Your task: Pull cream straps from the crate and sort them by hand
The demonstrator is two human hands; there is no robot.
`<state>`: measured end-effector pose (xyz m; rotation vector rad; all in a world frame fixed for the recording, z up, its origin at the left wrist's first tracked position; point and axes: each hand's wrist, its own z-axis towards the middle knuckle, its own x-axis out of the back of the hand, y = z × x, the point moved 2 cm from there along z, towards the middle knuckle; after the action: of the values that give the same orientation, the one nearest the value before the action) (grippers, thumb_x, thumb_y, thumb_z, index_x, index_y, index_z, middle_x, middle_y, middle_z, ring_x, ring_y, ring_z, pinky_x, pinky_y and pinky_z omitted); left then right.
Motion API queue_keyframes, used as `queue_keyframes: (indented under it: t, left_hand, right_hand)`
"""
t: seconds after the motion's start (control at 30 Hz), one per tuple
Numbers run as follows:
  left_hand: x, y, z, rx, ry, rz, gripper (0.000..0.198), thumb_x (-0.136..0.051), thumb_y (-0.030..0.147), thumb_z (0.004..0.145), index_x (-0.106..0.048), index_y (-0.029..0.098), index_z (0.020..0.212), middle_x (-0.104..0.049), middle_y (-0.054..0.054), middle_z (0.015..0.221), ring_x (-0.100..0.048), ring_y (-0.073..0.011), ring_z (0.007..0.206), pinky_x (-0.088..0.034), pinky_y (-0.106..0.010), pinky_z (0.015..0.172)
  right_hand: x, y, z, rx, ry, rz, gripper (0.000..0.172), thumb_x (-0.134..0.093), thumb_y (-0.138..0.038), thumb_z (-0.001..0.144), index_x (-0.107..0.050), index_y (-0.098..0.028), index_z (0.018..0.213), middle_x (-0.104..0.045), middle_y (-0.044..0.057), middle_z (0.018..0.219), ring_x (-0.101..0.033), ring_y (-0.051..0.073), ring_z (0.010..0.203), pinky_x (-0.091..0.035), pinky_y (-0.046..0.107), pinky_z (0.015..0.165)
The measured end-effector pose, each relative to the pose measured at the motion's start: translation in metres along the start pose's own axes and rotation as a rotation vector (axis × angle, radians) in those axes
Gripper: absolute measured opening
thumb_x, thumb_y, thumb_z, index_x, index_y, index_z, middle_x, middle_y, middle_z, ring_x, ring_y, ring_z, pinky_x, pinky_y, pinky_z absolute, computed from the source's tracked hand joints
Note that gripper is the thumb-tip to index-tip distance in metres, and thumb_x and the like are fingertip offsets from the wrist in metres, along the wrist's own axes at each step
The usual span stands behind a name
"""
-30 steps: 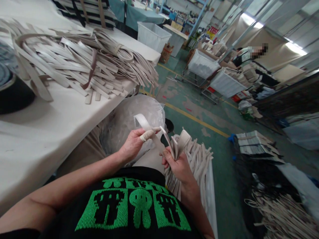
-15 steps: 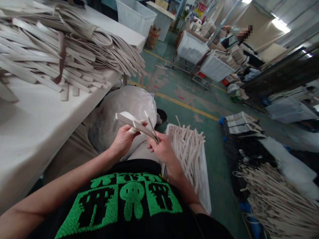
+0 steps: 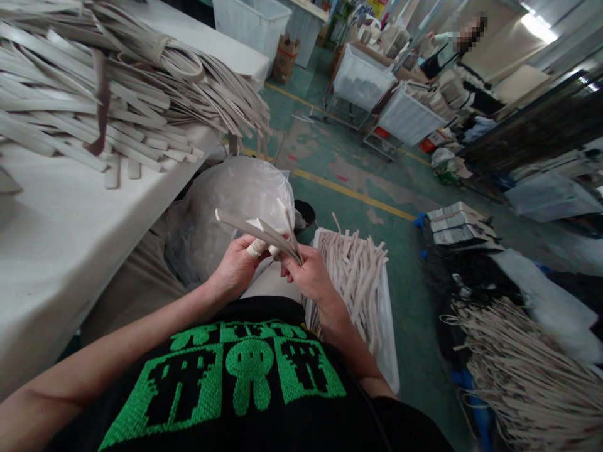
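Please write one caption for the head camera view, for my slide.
Left hand and right hand hold pale strips near a white tub of more strips.

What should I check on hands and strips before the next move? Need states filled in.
1. Right hand grips the pale strips: ok.
2. Left hand has a firm hold: cannot tell; its grip is partly hidden.
3. Held ends even: not ok; they fan out.
4. Count in hand: cannot tell; they overlap.
5. Both hands clear of the table: ok.
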<state>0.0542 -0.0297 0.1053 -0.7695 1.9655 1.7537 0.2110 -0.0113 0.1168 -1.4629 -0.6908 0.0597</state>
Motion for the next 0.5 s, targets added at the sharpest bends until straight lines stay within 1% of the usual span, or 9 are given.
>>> queue_keyframes:
  t: [0.07,0.13,0.2,0.27,0.37,0.43,0.5]
  left_hand:
    - [-0.002,0.010,0.000,-0.092,0.032,0.068,0.035,-0.090,0.052,0.064,-0.081,0.020,0.073,-0.077,-0.007,0.081,-0.070,-0.0293,0.098,-0.057,-0.040,0.088]
    - [-0.001,0.022,-0.001,-0.199,0.074,0.166,0.025,-0.091,0.042,0.066,-0.083,0.021,0.079,-0.079,-0.007,0.092,-0.069,-0.0295,0.107,-0.054,-0.039,0.095]
    - [-0.003,0.031,-0.006,-0.254,0.070,0.237,0.019,-0.091,0.032,0.067,-0.084,0.022,0.082,-0.079,-0.008,0.103,-0.066,-0.0303,0.114,-0.051,-0.038,0.100]
    - [-0.006,0.034,-0.012,-0.255,0.021,0.267,0.016,-0.089,0.028,0.069,-0.084,0.023,0.083,-0.078,-0.009,0.109,-0.067,-0.0309,0.114,-0.051,-0.039,0.101]
    - [-0.012,0.031,-0.021,-0.231,-0.071,0.304,0.015,-0.087,0.029,0.071,-0.084,0.024,0.085,-0.079,-0.009,0.107,-0.069,-0.0300,0.108,-0.051,-0.040,0.099]
    - [-0.014,0.026,-0.026,-0.194,-0.119,0.319,0.015,-0.085,0.031,0.074,-0.085,0.024,0.087,-0.079,-0.009,0.106,-0.070,-0.0294,0.105,-0.052,-0.040,0.099]
    - [-0.014,0.021,-0.030,-0.144,-0.151,0.301,0.013,-0.084,0.032,0.075,-0.084,0.024,0.085,-0.079,-0.009,0.106,-0.071,-0.0293,0.103,-0.053,-0.040,0.097]
  right_hand:
    - [0.001,-0.001,-0.001,-0.014,0.027,0.054,0.046,-0.055,-0.060,0.095,-0.063,-0.018,0.077,-0.060,-0.002,0.057,-0.052,0.008,0.043,-0.046,0.020,0.045]
    - [0.004,-0.003,-0.004,-0.030,0.028,0.094,0.050,-0.052,-0.064,0.095,-0.063,-0.018,0.078,-0.059,-0.002,0.056,-0.051,0.008,0.042,-0.045,0.020,0.044]
    - [0.008,-0.005,-0.009,-0.029,0.013,0.109,0.051,-0.051,-0.065,0.096,-0.064,-0.018,0.080,-0.060,-0.001,0.058,-0.051,0.008,0.043,-0.045,0.020,0.045]
    - [0.013,-0.008,-0.016,-0.020,0.014,0.107,0.050,-0.051,-0.065,0.096,-0.064,-0.019,0.081,-0.061,-0.001,0.059,-0.052,0.008,0.044,-0.046,0.020,0.045]
    - [0.026,-0.010,-0.029,-0.029,0.013,0.059,0.045,-0.054,-0.060,0.096,-0.061,-0.020,0.075,-0.059,-0.001,0.057,-0.051,0.009,0.043,-0.044,0.021,0.042]
    - [0.037,-0.013,-0.038,-0.026,0.019,0.001,0.039,-0.058,-0.053,0.094,-0.060,-0.021,0.071,-0.057,-0.001,0.055,-0.050,0.010,0.043,-0.042,0.022,0.040]
    - [0.050,-0.017,-0.047,0.005,0.041,-0.069,0.029,-0.063,-0.044,0.090,-0.062,-0.022,0.070,-0.056,-0.001,0.054,-0.049,0.012,0.044,-0.040,0.023,0.039]
